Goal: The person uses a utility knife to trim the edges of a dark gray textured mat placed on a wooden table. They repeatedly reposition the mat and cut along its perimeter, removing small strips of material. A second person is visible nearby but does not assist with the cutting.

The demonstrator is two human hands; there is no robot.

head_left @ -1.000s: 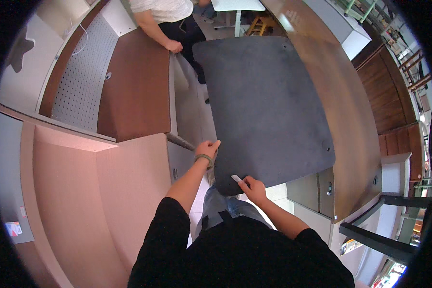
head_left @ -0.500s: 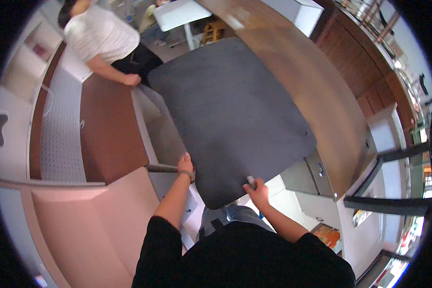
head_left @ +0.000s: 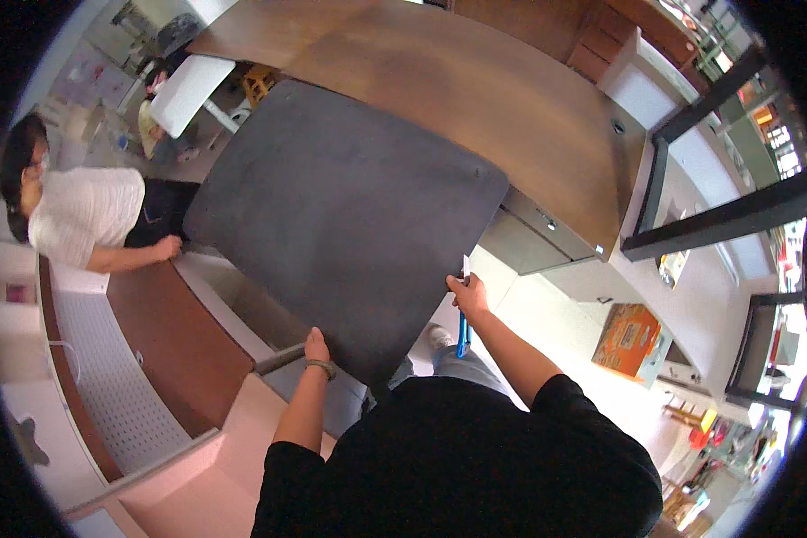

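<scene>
beside a brown desk point(head_left: 511, 117), left hand point(head_left: 317, 346) grips a grey panel point(head_left: 350, 206), right hand point(head_left: 471, 294) a blue cutter point(head_left: 464, 337).

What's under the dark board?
Can't see directly under the dark board: it covers that space, including whatever supports it. Only past its edges do things show: pale floor and a shoe near right, a brown desk along the far side.
</scene>
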